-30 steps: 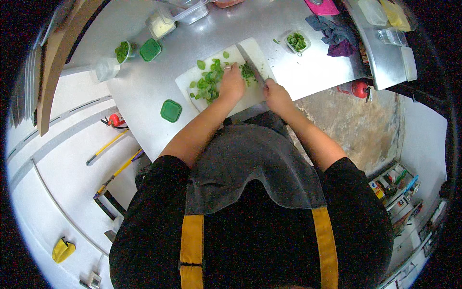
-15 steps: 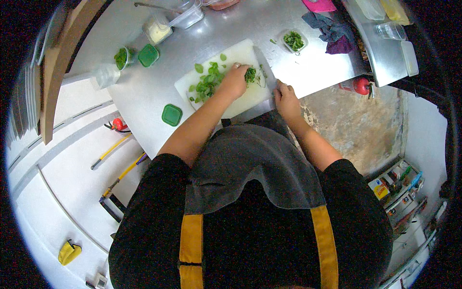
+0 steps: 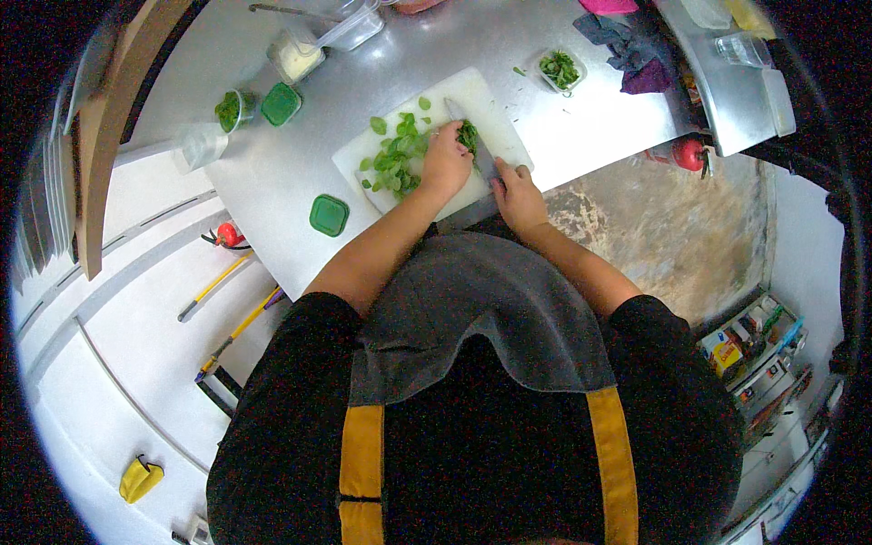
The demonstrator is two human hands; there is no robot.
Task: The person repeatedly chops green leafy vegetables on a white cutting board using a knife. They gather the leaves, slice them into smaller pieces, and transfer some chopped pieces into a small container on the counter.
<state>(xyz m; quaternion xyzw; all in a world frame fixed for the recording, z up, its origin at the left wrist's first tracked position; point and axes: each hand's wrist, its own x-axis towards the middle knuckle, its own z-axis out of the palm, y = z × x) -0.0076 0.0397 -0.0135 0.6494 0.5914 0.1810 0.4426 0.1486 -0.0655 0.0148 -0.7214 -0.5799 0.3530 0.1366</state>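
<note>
A white cutting board lies at a slant on the metal table. My left hand is closed over a bunch of green leaves on the board, its fingers bent around them. Along the right side of that bunch runs the blade of a knife, tip pointing away from me. My right hand grips the knife's handle at the board's near right edge; the fingers mostly cover the handle. Loose green leaves are spread over the board's left half, beside my left wrist.
A small clear container of leaves stands at the back right, near crumpled cloths. Two green lids lie left of the board. Further left are a cup of greens and a tub of something pale yellow.
My right hand and the knife have moved left, from the board's right edge to right against the bunch under my left hand. My left hand stays on the leaves.
</note>
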